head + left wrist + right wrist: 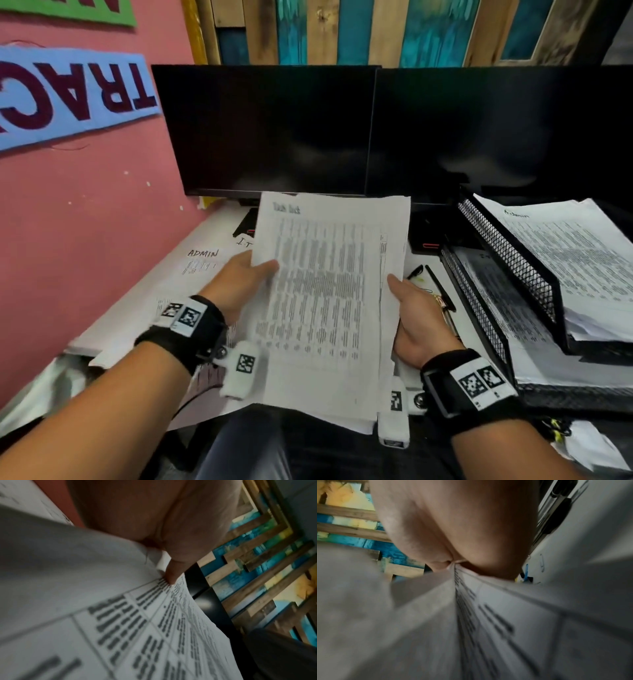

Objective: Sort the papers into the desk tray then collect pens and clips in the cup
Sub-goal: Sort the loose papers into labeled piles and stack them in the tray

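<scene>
The person holds a stack of printed papers (329,301) up over the near middle of the desk. The left hand (239,284) pinches the left edge of the stack, with the thumb on top. The right hand (416,322) grips the right edge the same way. The top page has a heading and rows of small print, too blurry to read. On the right stands a black mesh desk tray (507,253) with two levels. The top level already has a pile with "Admin" written on it (561,250), and the lower level (513,339) has sheets too. So some sorting looks done, but not all. More papers lie on the desk to the left, one marked "ADMIN" (202,255) and one marked "IT" (245,241). The stack in the hands still needs a home. The pens (440,287) lie on the desk between the right hand and the tray, and small clips show near them in the right wrist view, so that part seems not started. No cup can be seen. The desk (137,298) is white. Two dark screens (376,133) stand at the far side. A pink wall (85,212) with a blue sign is on the left, and painted wood planks (394,31) are behind the screens.
</scene>
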